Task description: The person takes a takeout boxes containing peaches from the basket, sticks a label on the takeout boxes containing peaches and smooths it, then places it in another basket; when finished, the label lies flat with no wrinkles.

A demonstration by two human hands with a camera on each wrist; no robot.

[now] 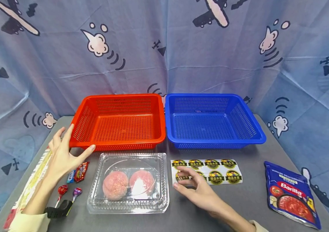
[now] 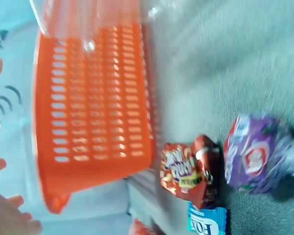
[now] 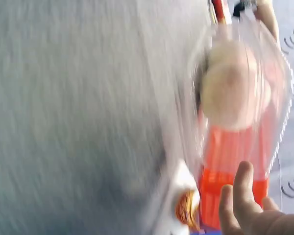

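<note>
Sticker sheet (image 1: 208, 171) flat on the grey table (image 1: 251, 199), just in front of the blue basket (image 1: 214, 120). Right hand (image 1: 194, 187) over its near left corner, fingers loosely extended, fingertips (image 1: 179, 176) touching the sheet, gripping nothing. Forearm angled in from lower right. Left hand (image 1: 63, 153) spread wide, released, hovering at the front left corner of the red basket (image 1: 119, 120), above a red snack packet (image 1: 81, 171) and small blue candy (image 1: 71, 176). Clear clamshell box (image 1: 129, 182) with two pink round pieces between the hands. Two lollipops (image 1: 69, 194) near left wrist. Barilla sauce pouch (image 1: 292, 195) far right.
</note>
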